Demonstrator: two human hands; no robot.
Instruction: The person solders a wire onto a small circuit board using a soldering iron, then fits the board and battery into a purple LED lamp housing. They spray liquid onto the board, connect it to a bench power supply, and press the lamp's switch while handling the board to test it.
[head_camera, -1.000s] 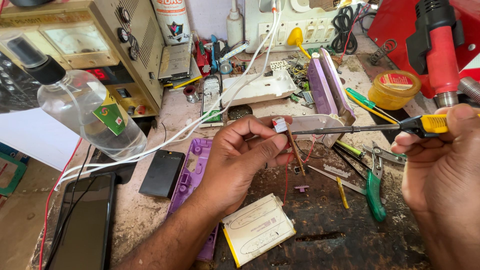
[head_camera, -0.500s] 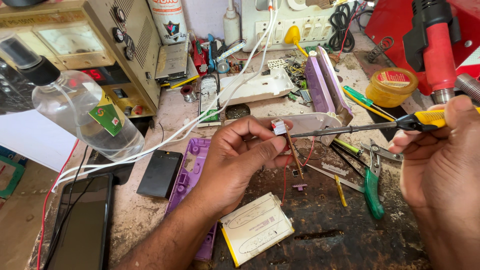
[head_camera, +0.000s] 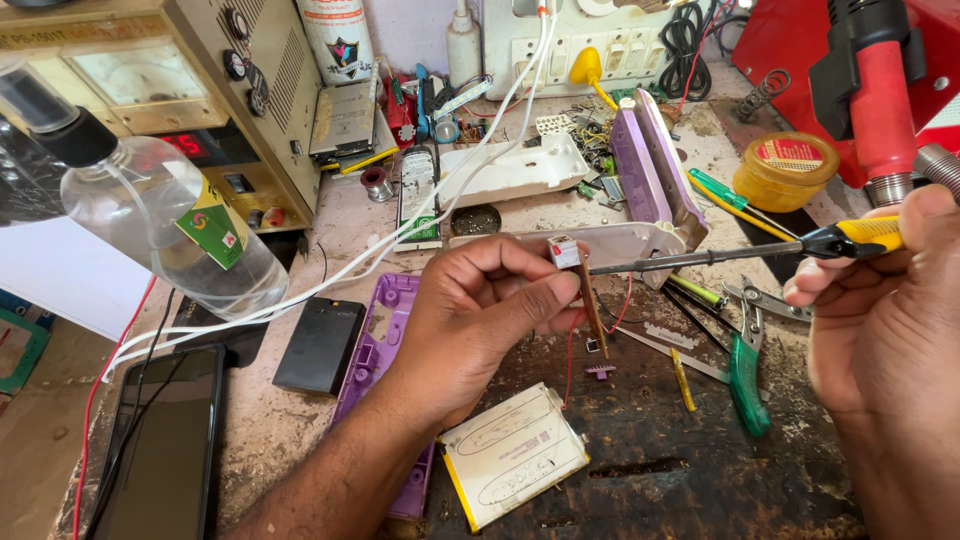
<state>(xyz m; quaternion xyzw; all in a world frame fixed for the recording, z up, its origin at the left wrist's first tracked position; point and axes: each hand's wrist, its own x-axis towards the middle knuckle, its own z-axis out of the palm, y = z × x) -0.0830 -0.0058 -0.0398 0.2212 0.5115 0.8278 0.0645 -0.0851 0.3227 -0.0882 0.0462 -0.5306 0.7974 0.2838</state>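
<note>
Left hand pinches one narrow circuit board upright above the desk, over one flat battery pack. Right hand grips one soldering iron, tip touching the board's top.

**Soldering at the circuit strip**

Left hand pinches a narrow brown circuit board upright between its fingers, small white connector at the top. Right hand grips a yellow-handled soldering iron, tip touching the connector. Red wire runs down from the board to a flat white battery pack lying on the worktop. Purple casing sits under the left wrist. Green-handled pliers lie just beside the right hand.
</note>
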